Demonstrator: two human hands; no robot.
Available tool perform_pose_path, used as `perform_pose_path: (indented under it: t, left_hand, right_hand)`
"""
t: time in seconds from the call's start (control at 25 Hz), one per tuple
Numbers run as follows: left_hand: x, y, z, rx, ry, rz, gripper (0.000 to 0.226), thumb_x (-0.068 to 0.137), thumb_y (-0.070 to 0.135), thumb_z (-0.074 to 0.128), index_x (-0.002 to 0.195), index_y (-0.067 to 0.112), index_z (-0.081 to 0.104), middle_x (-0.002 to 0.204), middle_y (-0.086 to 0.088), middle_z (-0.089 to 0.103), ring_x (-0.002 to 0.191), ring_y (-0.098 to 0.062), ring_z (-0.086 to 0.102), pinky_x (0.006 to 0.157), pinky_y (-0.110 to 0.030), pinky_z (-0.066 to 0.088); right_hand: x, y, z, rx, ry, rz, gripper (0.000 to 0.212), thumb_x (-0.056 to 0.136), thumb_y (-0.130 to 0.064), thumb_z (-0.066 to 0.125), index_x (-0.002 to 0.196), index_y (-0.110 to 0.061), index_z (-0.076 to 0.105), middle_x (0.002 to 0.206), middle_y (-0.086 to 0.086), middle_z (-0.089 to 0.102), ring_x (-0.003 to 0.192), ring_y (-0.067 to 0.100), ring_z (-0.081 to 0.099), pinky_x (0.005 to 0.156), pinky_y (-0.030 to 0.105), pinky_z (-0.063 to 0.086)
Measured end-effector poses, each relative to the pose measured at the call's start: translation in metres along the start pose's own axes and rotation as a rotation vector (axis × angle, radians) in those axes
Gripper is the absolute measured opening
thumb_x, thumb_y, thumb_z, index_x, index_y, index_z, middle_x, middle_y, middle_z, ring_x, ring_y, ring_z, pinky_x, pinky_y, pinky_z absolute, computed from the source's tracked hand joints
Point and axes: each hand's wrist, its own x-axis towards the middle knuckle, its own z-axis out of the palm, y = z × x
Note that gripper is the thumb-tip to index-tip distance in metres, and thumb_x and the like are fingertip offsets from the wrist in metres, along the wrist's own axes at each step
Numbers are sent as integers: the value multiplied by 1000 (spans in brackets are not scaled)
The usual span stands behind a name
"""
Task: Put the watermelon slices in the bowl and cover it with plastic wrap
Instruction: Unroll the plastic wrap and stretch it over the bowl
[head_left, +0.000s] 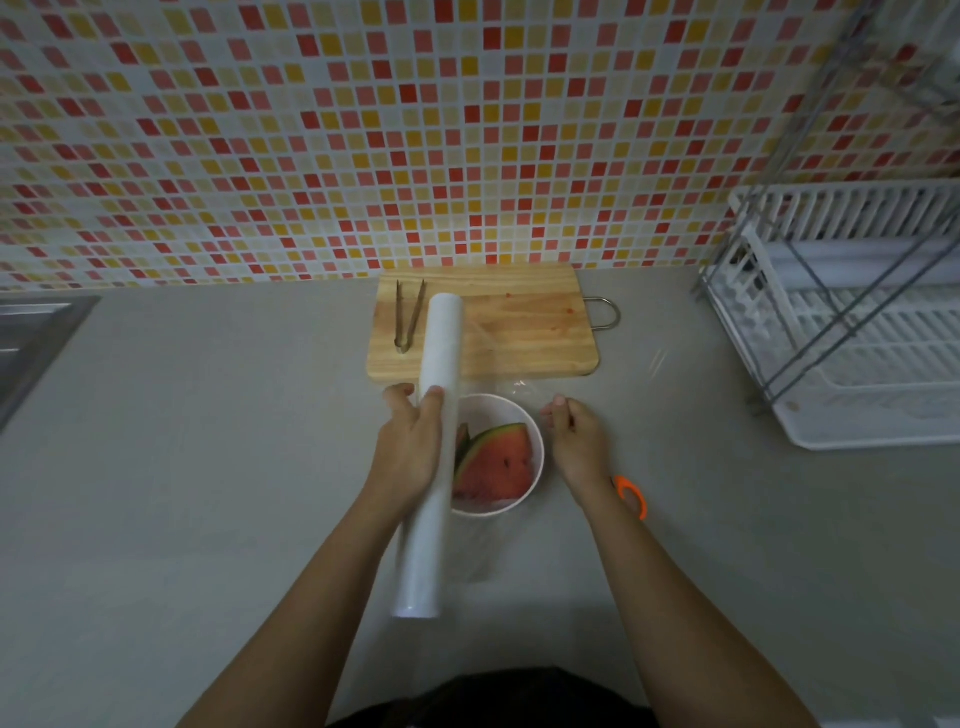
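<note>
A white bowl (535, 436) stands on the grey counter with watermelon slices (498, 465) inside. My left hand (408, 441) grips a long white roll of plastic wrap (434, 452) held over the bowl's left side. A clear sheet of film (519, 387) stretches from the roll to the right across the bowl. My right hand (576, 436) is just right of the bowl, fingers curled and pinching the film's edge.
A wooden cutting board (519, 332) with metal tongs (408, 317) lies behind the bowl. Orange-handled scissors (631, 493) lie under my right wrist. A white dish rack (852, 322) fills the right side, and a sink (31, 338) edge shows at the left.
</note>
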Motion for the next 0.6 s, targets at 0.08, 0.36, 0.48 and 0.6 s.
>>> perform_pose_path:
  t: [0.08,0.36,0.48,0.6]
  left_hand:
    - [1,-3,-2,-4,-11,25,49,89,49,56,116,19,27,98,-8,58,80,-26,66,64,-33,54]
    - [6,-17,-13,59,62,-6,35,89,45,58,108,17,46,97,-2,58,81,-22,58,63,-28,43]
    - [4,-25,-15,74,99,7,40,91,41,56,118,11,53,97,-3,57,83,-23,57,68,-29,43]
    - [7,-30,-16,111,147,52,41,92,39,58,118,7,55,95,-2,57,84,-23,56,70,-29,42]
  right_hand:
    - [2,2,2,-12,-1,6,36,99,-24,37,93,-5,67,101,17,69,98,30,62,88,38,47]
    - [4,2,7,8,1,-10,35,98,-24,40,89,-6,68,92,12,72,85,23,65,72,25,42]
    - [4,3,7,-33,-4,-37,36,98,-26,39,90,-8,69,92,11,72,84,22,64,73,28,44]
    - [3,3,8,-54,-10,-40,36,98,-28,39,91,-9,69,92,9,73,84,21,64,72,26,42]
